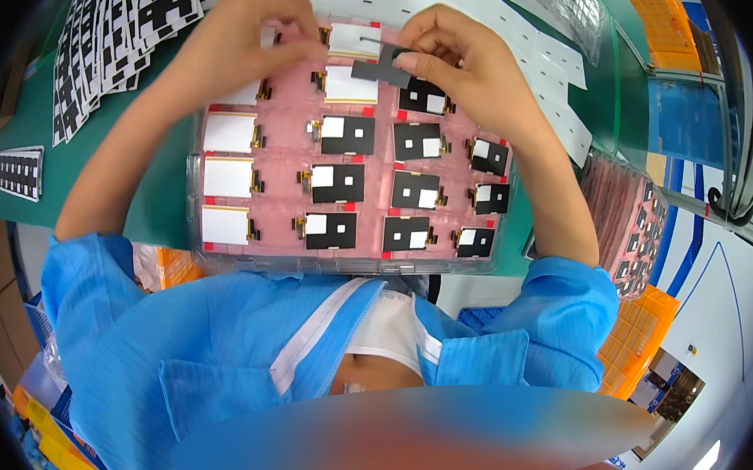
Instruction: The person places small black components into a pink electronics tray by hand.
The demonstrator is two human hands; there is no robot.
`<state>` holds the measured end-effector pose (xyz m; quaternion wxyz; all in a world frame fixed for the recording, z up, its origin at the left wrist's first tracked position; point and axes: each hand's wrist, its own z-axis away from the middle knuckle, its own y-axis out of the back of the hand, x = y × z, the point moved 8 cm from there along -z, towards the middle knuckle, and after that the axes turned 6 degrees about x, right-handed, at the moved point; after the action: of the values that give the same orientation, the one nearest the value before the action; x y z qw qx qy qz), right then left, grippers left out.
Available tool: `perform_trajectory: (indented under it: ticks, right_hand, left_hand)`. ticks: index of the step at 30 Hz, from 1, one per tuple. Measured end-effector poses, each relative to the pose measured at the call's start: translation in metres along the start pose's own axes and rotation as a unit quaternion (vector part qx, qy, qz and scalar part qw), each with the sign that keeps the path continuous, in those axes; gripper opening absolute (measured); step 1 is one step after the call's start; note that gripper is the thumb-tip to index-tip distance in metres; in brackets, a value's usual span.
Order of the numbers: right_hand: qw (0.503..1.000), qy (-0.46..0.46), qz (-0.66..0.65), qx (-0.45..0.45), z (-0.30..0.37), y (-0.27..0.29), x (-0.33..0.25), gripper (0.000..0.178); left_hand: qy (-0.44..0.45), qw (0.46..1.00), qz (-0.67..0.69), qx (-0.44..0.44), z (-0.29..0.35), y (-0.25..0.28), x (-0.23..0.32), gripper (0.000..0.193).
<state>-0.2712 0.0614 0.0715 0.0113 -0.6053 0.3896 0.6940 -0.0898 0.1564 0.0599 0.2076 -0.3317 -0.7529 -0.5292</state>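
Observation:
A clear-edged pink tray [285,180] carries rows of small flat panels with short flex tails. Some panels, like the white panel [227,177], are plain; others, like the black-covered panel [338,183], have a white square left showing. Over the tray's far part, my right hand [460,59] pinches a dark grey flat piece [374,73] between thumb and fingers. A thin dark stick-like tip [373,40] juts out beside it. My left hand [280,36] bends over the far-left panels, thumb and forefinger closed together near a white panel [354,39]; what they hold is hidden.
Black-and-white die-cut sheets [120,56] fan out at the far left of the green table [140,164], with a smaller sheet stack [14,173] nearer. White sheets [557,74] lie beyond the tray. Stacked pink trays [624,218] stand at the right, above an orange crate [641,339].

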Motion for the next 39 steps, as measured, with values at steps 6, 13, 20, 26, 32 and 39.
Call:
perform_trajectory:
  ticks: [6, 13, 20, 26, 32, 39]
  right_hand:
    - [0.999, 0.028, -0.002, 0.041, 0.011, -0.008, -0.008, 0.01]
    - [0.998, 0.046, -0.015, 0.027, 0.015, -0.012, -0.01, 0.009]
    - [1.0, -0.026, -0.012, 0.009, 0.012, -0.022, -0.003, 0.009]
    - [1.0, 0.013, -0.003, 0.021, 0.007, -0.031, -0.005, 0.009]
    - [0.999, 0.011, 0.038, 0.012, 0.007, -0.035, -0.004, 0.009]
    - [0.998, 0.009, 0.061, 0.0, 0.006, -0.037, -0.003, 0.009]
  left_hand:
    - [-0.032, 0.994, -0.083, 0.057, 0.036, -0.012, 0.037, 0.03]
    - [-0.031, 0.993, -0.079, 0.083, 0.036, -0.018, 0.034, 0.034]
    - [0.001, 0.998, -0.058, 0.032, 0.037, -0.022, 0.028, 0.043]
    - [-0.007, 0.996, -0.073, 0.046, 0.04, -0.022, 0.027, 0.046]
    - [-0.017, 0.996, -0.076, 0.052, 0.041, -0.022, 0.028, 0.046]
    - [-0.009, 0.997, -0.057, 0.045, 0.041, -0.023, 0.026, 0.044]
